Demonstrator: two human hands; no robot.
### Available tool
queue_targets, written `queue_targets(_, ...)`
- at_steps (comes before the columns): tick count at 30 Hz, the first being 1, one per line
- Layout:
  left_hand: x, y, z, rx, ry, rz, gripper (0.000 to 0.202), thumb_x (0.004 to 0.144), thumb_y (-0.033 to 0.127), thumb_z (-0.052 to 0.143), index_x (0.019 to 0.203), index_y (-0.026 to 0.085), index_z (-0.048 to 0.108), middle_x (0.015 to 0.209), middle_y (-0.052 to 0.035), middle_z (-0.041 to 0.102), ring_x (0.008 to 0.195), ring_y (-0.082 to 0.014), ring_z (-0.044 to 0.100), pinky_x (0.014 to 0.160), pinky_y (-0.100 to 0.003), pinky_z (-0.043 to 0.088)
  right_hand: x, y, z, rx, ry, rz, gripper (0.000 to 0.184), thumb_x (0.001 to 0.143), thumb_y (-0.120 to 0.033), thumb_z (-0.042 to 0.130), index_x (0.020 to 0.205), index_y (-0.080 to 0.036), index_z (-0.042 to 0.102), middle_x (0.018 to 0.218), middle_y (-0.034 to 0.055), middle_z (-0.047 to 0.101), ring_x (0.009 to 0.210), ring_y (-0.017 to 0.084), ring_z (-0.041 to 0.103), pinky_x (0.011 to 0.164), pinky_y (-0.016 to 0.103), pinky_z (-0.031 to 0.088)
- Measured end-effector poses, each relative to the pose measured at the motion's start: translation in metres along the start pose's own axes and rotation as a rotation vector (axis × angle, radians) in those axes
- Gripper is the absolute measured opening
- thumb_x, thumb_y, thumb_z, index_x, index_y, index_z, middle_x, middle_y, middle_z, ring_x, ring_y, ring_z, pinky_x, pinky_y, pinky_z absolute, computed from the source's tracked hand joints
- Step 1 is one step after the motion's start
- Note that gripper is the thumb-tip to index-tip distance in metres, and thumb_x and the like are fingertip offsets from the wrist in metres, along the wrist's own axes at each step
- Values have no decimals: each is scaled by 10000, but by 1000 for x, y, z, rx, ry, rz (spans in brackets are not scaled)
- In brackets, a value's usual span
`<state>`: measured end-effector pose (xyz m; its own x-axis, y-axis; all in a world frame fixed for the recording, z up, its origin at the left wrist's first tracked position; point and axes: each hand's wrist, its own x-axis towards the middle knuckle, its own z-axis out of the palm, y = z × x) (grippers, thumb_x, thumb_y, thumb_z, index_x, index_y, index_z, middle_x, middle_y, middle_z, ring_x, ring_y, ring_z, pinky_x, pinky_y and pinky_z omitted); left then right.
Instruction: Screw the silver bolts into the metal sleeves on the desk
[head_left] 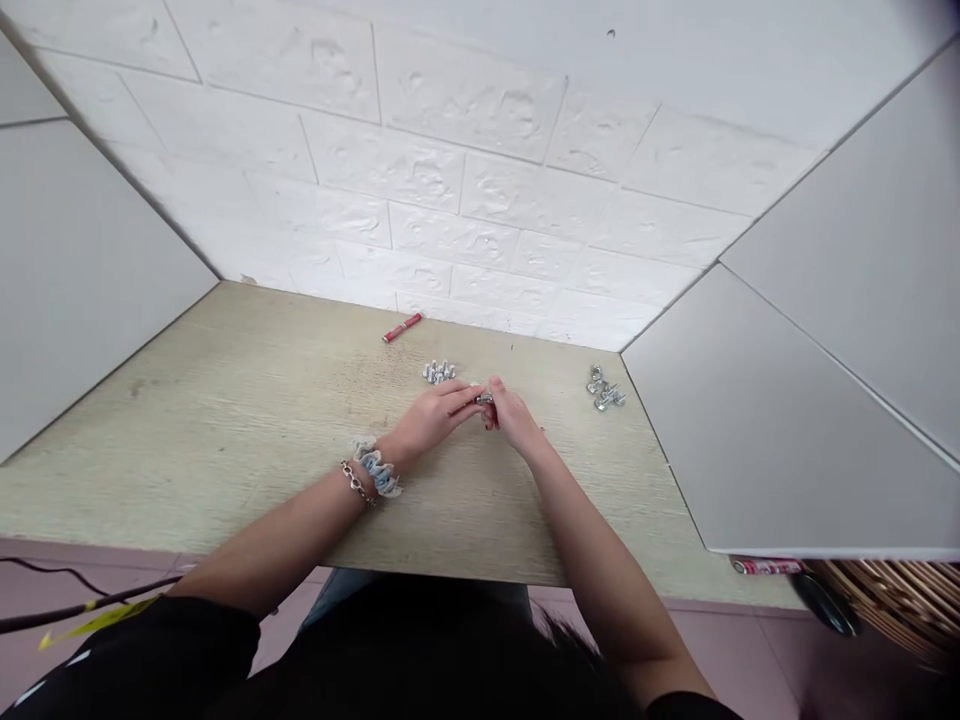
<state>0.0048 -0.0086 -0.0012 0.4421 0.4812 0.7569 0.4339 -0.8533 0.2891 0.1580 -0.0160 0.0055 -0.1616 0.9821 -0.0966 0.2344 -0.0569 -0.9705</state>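
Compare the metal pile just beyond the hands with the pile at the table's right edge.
The near pile lies just beyond the left hand, while the right-edge pile lies apart from both hands. The near pile is tight and compact; the right-edge pile is more strung out. Both are small shiny metal pieces on the wooden table; what they are exactly is too small to tell.
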Motion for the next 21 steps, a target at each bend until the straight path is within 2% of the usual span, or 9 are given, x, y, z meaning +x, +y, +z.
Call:
queue_targets(3,1,-2,0,8,8,-15,227,817,234,530,1016,147,593,863,-54,630,780,-113,596,705,-211,499,1,1,3,125,-54,12,494,784,-612,306,513,-199,313,431,-45,291,408,85,312,457,249,308)
queue_targets(7,1,-4,0,3,27,-43,222,808,241,542,1002,150,602,858,-49,634,772,-114,599,696,-210,496,5,2,1,297,-111,-23,275,721,-449,486,700,-191,394,528,-54,406,450,78,383,435,210,308)
queue_targets(9,1,-4,1,2,25,-43,225,804,248,548,1002,154,603,854,-44,632,760,-111,598,682,-205,493,6,2,-1,345,-109,22,269,669,-370,530,824,-211,379,604,-64,464,463,77,427,412,192,296)
queue_targets(11,1,-4,2,0,18,-39,228,804,246,550,1008,160,602,850,-40,630,745,-104,596,670,-195,490,5,1,-2,345,-59,84,287,692,-396,494,882,-228,360,656,-62,494,451,76,443,383,184,266)
queue_targets(14,1,-2,2,0,8,-20,231,812,241,539,1019,160,598,855,-42,627,746,-103,593,672,-193,488,4,0,0,226,14,137,342,779,-527,339,738,-193,398,542,-37,451,397,75,399,372,194,236)
queue_targets(17,1,-3,1,1,5,-10,219,819,246,526,998,147,603,858,-50,625,764,-112,594,690,-205,489,3,-1,2,159,20,148,433,789,-566,314,566,-195,326,406,-50,297,353,71,307,374,213,227)
queue_targets(19,2,-4,1,3,-5,-37,219,822,251,520,999,152,604,854,-49,621,765,-115,592,697,-212,488,2,-2,2,199,-18,118,382,783,-521,361,588,-194,340,417,-57,294,362,68,299,375,209,225)
queue_targets(21,2,-5,2,2,-12,-73,224,824,256,517,1007,158,602,849,-47,618,753,-114,590,690,-215,487,3,-2,0,243,-61,82,237,737,-422,465,720,-196,395,482,-63,377,395,67,347,376,190,225)
